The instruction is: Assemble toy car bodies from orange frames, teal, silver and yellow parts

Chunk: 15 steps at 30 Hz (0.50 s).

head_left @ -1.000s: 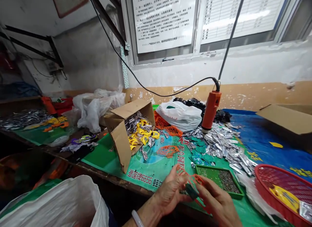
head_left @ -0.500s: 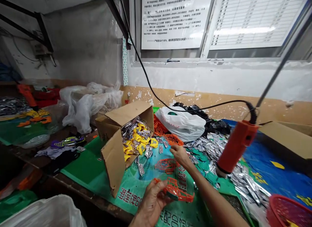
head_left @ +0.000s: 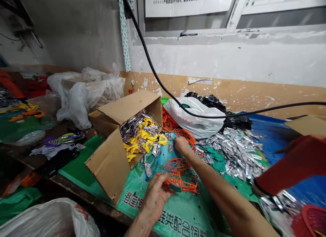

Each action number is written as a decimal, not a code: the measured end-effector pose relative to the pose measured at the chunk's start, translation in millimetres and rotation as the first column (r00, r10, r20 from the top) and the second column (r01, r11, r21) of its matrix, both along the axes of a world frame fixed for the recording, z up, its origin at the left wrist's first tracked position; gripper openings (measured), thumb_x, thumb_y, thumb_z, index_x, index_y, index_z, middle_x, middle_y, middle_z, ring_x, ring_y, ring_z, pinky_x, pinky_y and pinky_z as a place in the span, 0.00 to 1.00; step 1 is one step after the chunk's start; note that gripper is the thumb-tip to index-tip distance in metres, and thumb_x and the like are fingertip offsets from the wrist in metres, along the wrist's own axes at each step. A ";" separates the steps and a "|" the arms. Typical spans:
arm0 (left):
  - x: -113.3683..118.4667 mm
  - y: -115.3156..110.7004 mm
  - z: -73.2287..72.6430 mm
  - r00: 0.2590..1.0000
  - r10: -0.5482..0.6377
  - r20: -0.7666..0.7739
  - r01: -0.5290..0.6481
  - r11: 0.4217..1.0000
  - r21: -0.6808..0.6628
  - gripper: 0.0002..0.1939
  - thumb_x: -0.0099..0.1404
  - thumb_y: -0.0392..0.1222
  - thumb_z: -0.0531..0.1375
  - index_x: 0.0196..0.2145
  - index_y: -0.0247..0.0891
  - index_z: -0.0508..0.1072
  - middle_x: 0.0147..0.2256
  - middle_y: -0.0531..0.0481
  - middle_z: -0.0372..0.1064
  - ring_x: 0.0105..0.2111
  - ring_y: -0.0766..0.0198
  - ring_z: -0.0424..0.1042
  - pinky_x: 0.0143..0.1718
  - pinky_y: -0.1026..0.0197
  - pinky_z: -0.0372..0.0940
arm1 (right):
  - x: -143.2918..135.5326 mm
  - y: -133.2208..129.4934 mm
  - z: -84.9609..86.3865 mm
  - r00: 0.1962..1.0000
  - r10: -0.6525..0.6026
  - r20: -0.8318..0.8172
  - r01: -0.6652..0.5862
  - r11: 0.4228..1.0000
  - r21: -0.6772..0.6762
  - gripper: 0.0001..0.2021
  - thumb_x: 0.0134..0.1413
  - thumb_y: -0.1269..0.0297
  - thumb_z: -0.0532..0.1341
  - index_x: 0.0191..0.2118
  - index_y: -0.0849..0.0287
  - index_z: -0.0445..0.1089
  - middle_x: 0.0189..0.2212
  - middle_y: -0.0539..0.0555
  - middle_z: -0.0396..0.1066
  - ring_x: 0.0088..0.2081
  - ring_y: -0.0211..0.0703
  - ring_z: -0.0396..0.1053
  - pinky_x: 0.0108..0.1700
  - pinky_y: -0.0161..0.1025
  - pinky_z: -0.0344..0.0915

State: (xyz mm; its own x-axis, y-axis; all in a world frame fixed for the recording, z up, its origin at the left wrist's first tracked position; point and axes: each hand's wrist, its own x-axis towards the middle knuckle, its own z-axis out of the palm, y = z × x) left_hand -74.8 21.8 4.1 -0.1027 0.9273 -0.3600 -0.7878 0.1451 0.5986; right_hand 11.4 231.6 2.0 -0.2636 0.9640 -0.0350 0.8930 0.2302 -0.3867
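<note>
An orange plastic lattice frame (head_left: 185,186) with a dark green piece on its near side is pinched between the thumb and fingers of my left hand (head_left: 156,198), low over the green printed sheet. Just beyond it, another orange lattice piece (head_left: 175,165) lies flat on the sheet. My right hand (head_left: 182,146) reaches forward beside a pile of orange lattice pieces (head_left: 185,134). Its fingers are curled closed, and whatever they hold is hidden. Small silver packets (head_left: 170,147) lie just left of it.
A tipped cardboard box (head_left: 109,165) spills yellow pieces (head_left: 147,145) and silver packets. Behind the orange pile sits a white plastic bag (head_left: 196,118). More silver packets (head_left: 236,155) are heaped to the right. A red hanging tool (head_left: 292,165) and a red basket (head_left: 309,220) stand at right.
The view has tipped down and come closer. My right hand has moved slightly farther forward and left, beside the orange pile. My left hand still holds the frame. The hanging tool now appears farther right.
</note>
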 end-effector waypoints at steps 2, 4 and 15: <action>-0.1 -0.8 -1.8 1.000 -0.001 -0.012 0.001 1.000 0.008 0.12 0.51 0.44 0.69 0.27 0.35 0.71 0.31 0.49 0.75 0.32 0.62 0.72 0.35 0.58 0.69 | 8.0 -8.6 9.9 0.995 -0.007 -0.095 0.006 1.000 -0.006 0.14 0.60 0.60 0.58 0.49 0.61 0.67 0.47 0.57 0.68 0.46 0.45 0.69 0.47 0.48 0.68; 0.2 -2.0 -5.4 1.000 0.005 -0.025 -0.005 1.000 0.025 0.12 0.53 0.45 0.68 0.28 0.35 0.71 0.32 0.49 0.75 0.34 0.61 0.72 0.37 0.58 0.68 | 21.5 -27.5 22.8 0.977 -0.009 -0.215 0.005 1.000 -0.018 0.13 0.61 0.60 0.57 0.47 0.62 0.67 0.43 0.55 0.70 0.41 0.42 0.70 0.43 0.44 0.69; 26.2 -6.2 -20.9 0.973 0.016 -0.228 -0.004 0.999 0.052 0.13 0.59 0.52 0.63 0.30 0.39 0.70 0.31 0.52 0.69 0.34 0.62 0.69 0.38 0.60 0.65 | 106.8 -194.2 40.8 0.667 -0.097 -0.738 -0.181 0.941 -0.287 0.13 0.52 0.53 0.61 0.36 0.59 0.72 0.30 0.49 0.66 0.21 0.30 0.59 0.21 0.30 0.57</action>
State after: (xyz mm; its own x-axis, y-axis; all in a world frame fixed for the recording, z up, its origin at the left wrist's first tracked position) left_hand -48.6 15.6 -16.8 -0.1866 0.9422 -0.2784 -0.6304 0.1025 0.7694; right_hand 118.2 37.4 42.8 -0.3756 0.9210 -0.1034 0.2751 0.0043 -0.9614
